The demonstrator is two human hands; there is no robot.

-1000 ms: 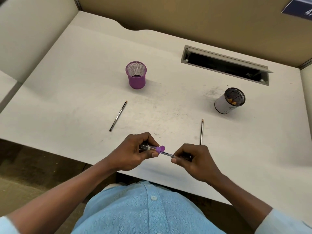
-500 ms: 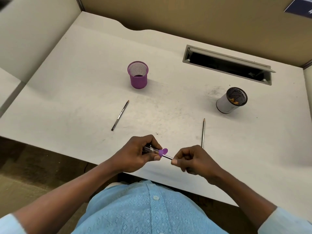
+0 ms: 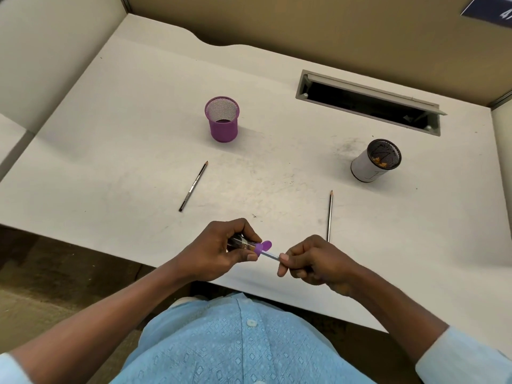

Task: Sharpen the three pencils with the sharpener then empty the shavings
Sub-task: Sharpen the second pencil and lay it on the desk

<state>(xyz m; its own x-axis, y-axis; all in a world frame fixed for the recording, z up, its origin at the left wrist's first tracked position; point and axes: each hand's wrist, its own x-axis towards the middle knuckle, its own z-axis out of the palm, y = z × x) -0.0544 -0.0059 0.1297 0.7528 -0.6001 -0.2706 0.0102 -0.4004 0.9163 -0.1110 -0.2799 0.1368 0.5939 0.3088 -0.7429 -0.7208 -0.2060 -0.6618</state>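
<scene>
Left hand (image 3: 213,250) grasps sharpener (image 3: 250,246); right hand (image 3: 313,261), at 3 o'clock, grips pencil (image 3: 270,255) entering it.

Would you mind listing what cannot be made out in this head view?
- Tip of the held pencil: hidden inside the sharpener.
- Sharpener's shavings level: covered by the left hand.
- Held pencil's rear end: enclosed by the right hand.
- Purple mesh cup contents: bottom too dark.
- Blue sign: cut off by the frame edge.
</scene>
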